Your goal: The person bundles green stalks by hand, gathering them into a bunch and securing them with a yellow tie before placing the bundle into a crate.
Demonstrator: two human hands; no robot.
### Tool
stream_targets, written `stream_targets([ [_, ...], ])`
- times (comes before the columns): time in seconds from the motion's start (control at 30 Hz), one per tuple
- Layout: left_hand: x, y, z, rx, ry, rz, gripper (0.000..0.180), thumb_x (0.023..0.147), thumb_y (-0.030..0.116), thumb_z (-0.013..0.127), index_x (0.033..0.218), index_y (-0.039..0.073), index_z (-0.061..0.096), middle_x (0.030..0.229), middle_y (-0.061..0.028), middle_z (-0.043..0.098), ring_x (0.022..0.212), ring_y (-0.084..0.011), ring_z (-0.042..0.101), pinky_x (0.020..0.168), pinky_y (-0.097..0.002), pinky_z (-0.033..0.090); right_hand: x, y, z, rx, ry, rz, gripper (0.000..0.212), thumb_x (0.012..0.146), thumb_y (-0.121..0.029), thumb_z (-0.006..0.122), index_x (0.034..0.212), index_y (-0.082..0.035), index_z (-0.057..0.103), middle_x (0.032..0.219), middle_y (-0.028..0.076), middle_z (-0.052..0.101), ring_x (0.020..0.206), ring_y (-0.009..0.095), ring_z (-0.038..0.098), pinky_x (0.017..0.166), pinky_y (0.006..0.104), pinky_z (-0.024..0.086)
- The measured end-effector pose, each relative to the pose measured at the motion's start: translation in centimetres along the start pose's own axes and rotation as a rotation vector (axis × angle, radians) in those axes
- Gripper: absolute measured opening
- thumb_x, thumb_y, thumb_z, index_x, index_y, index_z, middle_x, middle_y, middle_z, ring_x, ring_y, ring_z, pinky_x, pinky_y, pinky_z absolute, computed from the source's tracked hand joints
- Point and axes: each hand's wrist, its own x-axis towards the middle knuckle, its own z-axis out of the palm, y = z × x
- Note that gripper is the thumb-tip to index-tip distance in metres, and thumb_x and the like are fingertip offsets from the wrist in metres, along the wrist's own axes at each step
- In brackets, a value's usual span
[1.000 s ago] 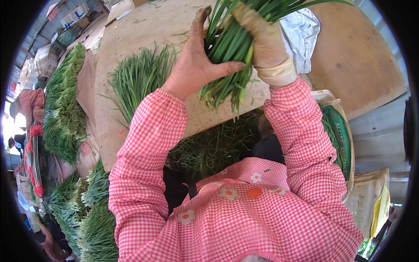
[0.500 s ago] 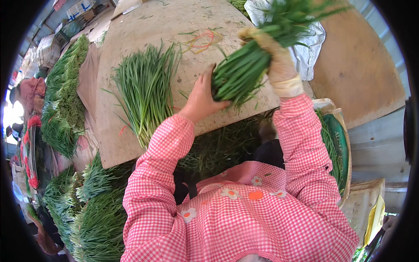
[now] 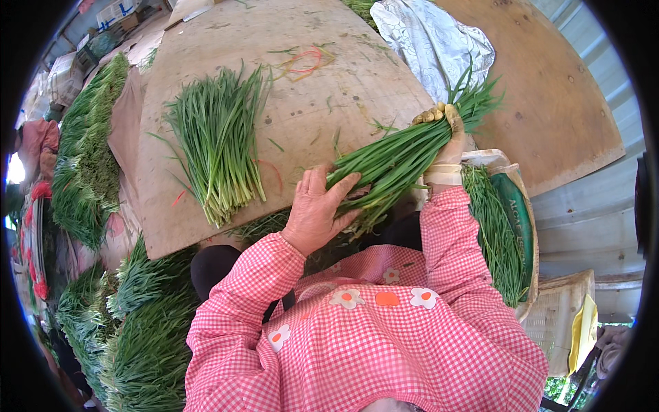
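A bunch of garlic chives [image 3: 401, 161] slants over the table's near edge, leaf tips up to the right and cut ends down to the left. My right hand [image 3: 446, 137], in a stained, light-coloured glove, is closed round its leafy upper part. Bare, my left hand [image 3: 317, 209] is at the lower end, thumb and forefinger on the stems; the leaves partly hide its grip. To the left, a second pile of garlic chives [image 3: 218, 144] lies flat on the wooden table [image 3: 302, 103], pale ends toward me.
Thin red and yellow ties [image 3: 305, 62] lie farther back on the board. A white patterned cloth [image 3: 436, 41] is at the far right. Beside my right arm stands a green-lined container [image 3: 516, 213] of greens. More heaped greens [image 3: 147, 343] fill the lower left.
The bunch has come down and toward me, from above the board to its near edge. Both hands moved with it; the left now has thumb and forefinger on the stems.
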Motion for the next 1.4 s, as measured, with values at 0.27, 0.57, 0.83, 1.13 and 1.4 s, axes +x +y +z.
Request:
stream_targets([
  [0.27, -3.7, 1.2, 3.6, 0.088, 0.042, 0.147, 0.032, 0.068, 0.017, 0.068, 0.099, 0.011, 0.062, 0.091, -0.0059, 0.056, 0.080, -0.0236, 0.052, 0.071, -0.0362, 0.041, -1.6, 2.9, -3.0, 0.084, -0.002, -0.094, 0.012, 0.082, -0.019, 0.055, 0.075, -0.011, 0.049, 0.069, 0.000, 0.050, 0.068, 0.015, 0.050, 0.071, 0.0311, 0.044],
  [0.57, -8.4, 0.0, 3.8, -0.308, 0.130, -0.392, 0.017, 0.076, -0.001, 0.059, 0.093, 0.001, 0.059, 0.085, -0.0156, 0.059, 0.075, -0.0300, 0.060, 0.065, -0.0341, 0.050, -0.4, 1.2, -5.9, 0.078, 0.148, -0.076, 0.012, 0.080, -0.019, 0.056, 0.076, -0.009, 0.051, 0.067, 0.000, 0.050, 0.066, 0.015, 0.049, 0.069, 0.0317, 0.043],
  [0.83, -7.0, -0.5, 4.7, -0.474, -0.112, -0.189, 0.036, 0.092, 0.010, 0.044, 0.128, 0.005, 0.042, 0.124, -0.0089, 0.050, 0.110, -0.0183, 0.051, 0.090, -0.0326, 0.044, -0.6, 3.4, -6.0, 0.111, 0.258, 0.080, 0.012, 0.080, -0.018, 0.058, 0.080, -0.006, 0.055, 0.066, 0.003, 0.053, 0.061, 0.018, 0.050, 0.065, 0.0326, 0.046],
  [1.13, -6.1, 1.0, 4.1, -1.772, -0.095, -0.817, 0.031, 0.090, 0.023, 0.052, 0.115, 0.004, 0.051, 0.108, -0.0082, 0.058, 0.090, -0.0154, 0.059, 0.076, -0.0309, 0.049, -0.7, 3.8, -5.9, -0.002, 0.354, 0.081, 0.013, 0.082, -0.020, 0.057, 0.080, -0.006, 0.055, 0.069, 0.005, 0.054, 0.061, 0.019, 0.052, 0.062, 0.0337, 0.047],
  [1.4, -13.4, -1.1, 1.4, -0.427, -0.612, -0.727, 0.024, 0.084, 0.018, 0.056, 0.101, 0.001, 0.055, 0.078, -0.0089, 0.059, 0.076, -0.0242, 0.058, 0.072, -0.0320, 0.046, 1.0, 0.2, -8.7, 0.116, 0.190, -0.136, 0.010, 0.081, -0.017, 0.053, 0.076, -0.008, 0.052, 0.068, 0.001, 0.050, 0.062, 0.015, 0.048, 0.064, 0.0333, 0.042],
])
